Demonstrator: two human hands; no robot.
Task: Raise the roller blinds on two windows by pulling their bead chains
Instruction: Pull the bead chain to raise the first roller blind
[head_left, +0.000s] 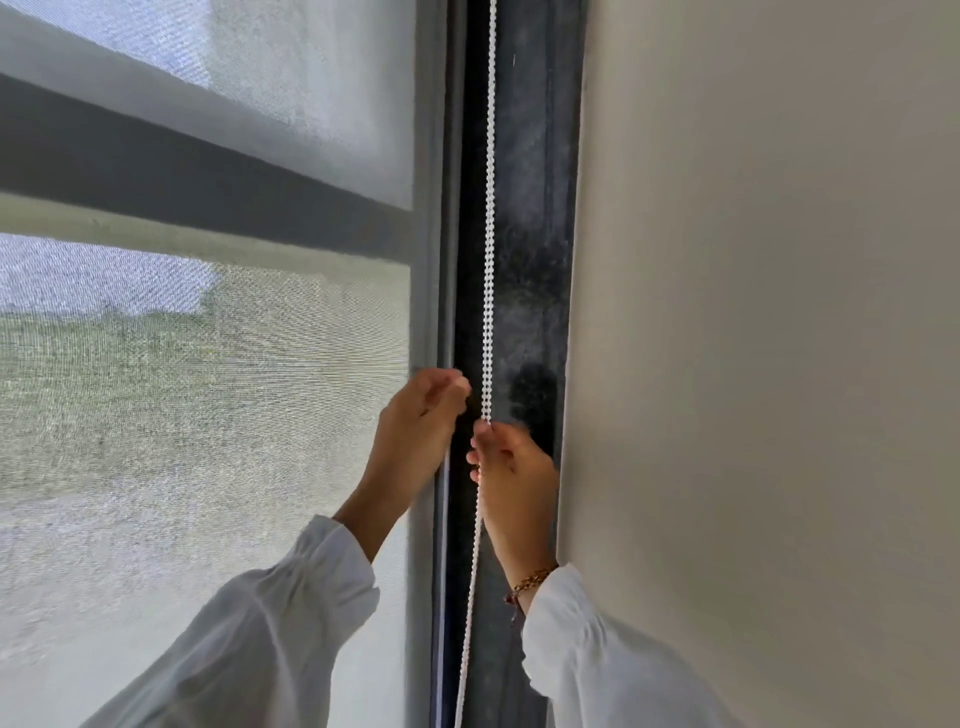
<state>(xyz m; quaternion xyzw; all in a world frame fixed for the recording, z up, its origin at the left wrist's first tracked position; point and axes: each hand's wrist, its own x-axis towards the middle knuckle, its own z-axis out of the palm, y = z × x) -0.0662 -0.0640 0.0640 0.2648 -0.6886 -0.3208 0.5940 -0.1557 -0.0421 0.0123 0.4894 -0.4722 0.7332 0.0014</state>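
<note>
We face the pale wall (769, 312) on the right, then the mesh roller blind (208, 389) drawn down over the window on the left, with the dark window frame (530, 234) between them. The white bead chain (488, 208) hangs in front of that frame. Our right hand (511, 467) has its fingers closed on the chain. Our left hand (415, 421) is curled shut at the blind's edge, just left of the chain; whether it holds a strand we cannot tell
</note>
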